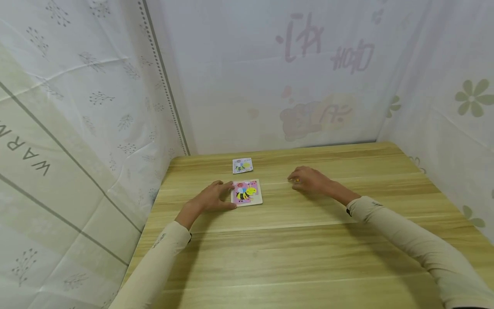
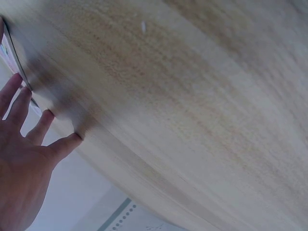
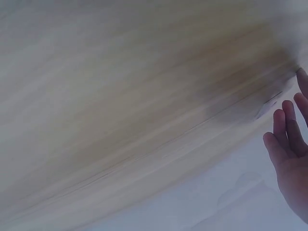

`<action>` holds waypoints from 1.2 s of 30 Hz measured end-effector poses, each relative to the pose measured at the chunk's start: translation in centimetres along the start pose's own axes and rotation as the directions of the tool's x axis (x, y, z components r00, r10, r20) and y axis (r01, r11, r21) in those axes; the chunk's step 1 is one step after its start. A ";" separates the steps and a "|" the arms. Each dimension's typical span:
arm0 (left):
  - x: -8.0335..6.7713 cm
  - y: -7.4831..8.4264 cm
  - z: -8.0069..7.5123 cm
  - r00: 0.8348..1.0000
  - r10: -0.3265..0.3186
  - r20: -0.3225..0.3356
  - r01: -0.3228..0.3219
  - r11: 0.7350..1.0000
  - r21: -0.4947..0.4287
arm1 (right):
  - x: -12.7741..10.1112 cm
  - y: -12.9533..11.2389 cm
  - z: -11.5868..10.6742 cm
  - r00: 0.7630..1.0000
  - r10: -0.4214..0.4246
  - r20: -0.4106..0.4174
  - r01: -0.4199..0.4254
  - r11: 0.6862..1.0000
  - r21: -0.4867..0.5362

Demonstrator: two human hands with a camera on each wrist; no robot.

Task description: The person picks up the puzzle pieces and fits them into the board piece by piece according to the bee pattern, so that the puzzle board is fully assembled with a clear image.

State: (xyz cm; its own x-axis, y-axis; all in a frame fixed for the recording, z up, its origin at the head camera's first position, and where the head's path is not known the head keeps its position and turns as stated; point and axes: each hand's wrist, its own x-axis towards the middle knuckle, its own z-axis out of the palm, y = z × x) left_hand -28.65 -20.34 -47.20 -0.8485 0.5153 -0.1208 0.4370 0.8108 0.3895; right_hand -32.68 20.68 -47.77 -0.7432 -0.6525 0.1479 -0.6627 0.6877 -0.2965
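Note:
A square picture board point(image 1: 247, 198) with a yellow-and-black bee on pink lies flat on the wooden table point(image 1: 247, 266). At its left side my left hand point(image 1: 211, 197) rests with spread, nearly straight fingers, the thumb at the near corner and the index finger at the far one. In the left wrist view those fingertips point(image 2: 50, 113) lie along the board's edge. To the right of the board, my right hand point(image 1: 308, 179) pinches a small orange-red piece point(image 1: 296, 180) just above the table. In the right wrist view the piece is out of sight.
Behind the board lies a smaller square card point(image 1: 242, 165) with a similar bee picture. Patterned curtains point(image 1: 247, 77) hang along the table's back and both sides. The table's far edge runs close behind the card.

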 end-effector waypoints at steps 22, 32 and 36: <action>-0.1 0.2 0.0 1.000 -0.015 0.003 0.015 1.000 -0.006 | -0.3 2.7 -0.4 1.000 0.008 -0.030 -0.005 0.997 0.082; 0.0 0.2 0.0 1.000 -0.019 0.005 0.020 1.000 -0.014 | 0.6 1.8 0.1 0.999 -0.034 -0.005 0.034 0.996 0.077; 0.0 0.1 0.1 1.000 -0.014 0.002 0.014 1.000 -0.011 | 1.0 1.2 0.4 0.998 -0.062 -0.004 0.062 0.996 0.067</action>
State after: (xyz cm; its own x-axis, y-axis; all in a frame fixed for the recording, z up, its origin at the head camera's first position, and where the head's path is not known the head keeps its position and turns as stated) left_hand -28.58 -20.22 -47.20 -0.8539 0.5043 -0.1285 0.4214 0.8149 0.3979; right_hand -34.21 20.69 -48.33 -0.7012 -0.6924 0.1700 -0.6999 0.6228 -0.3496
